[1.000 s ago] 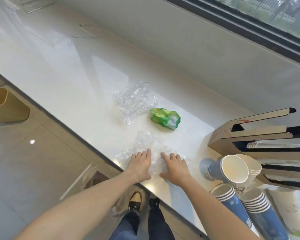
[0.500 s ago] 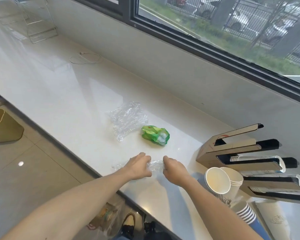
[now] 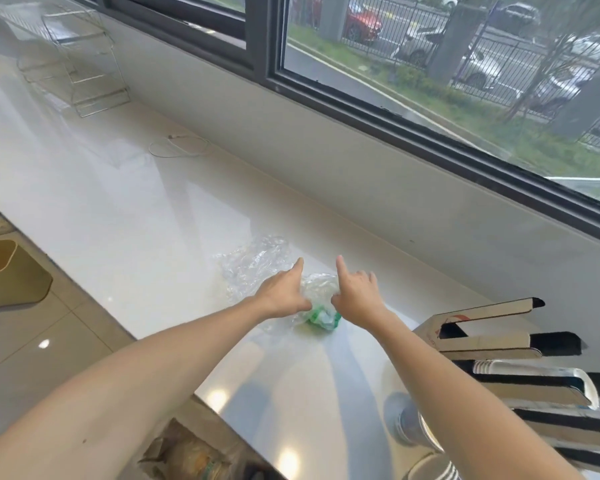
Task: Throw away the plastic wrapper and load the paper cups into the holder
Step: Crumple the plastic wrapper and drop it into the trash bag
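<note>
A crumpled clear plastic wrapper (image 3: 317,287) is bunched between my left hand (image 3: 284,292) and my right hand (image 3: 355,294), both gripping it with index fingers stretched forward. It hangs just over a green crumpled wrapper (image 3: 321,317) on the white counter (image 3: 118,216). A second clear wrapper (image 3: 253,261) lies just beyond my left hand. The cardboard cup holder (image 3: 492,337) lies on its side at the right, with white cups inside one slot. Blue paper cups (image 3: 414,427) lie at the lower right, partly behind my right forearm.
A yellow bin (image 3: 11,271) stands on the floor at the left, below the counter edge. A clear acrylic rack (image 3: 80,60) and a thin white cable (image 3: 179,147) sit far back on the counter. The window wall runs along the counter's far side.
Both hands gathered the flat clear wrapper into a bunch and carried it forward to the green wrapper. The view has tilted up toward the window.
</note>
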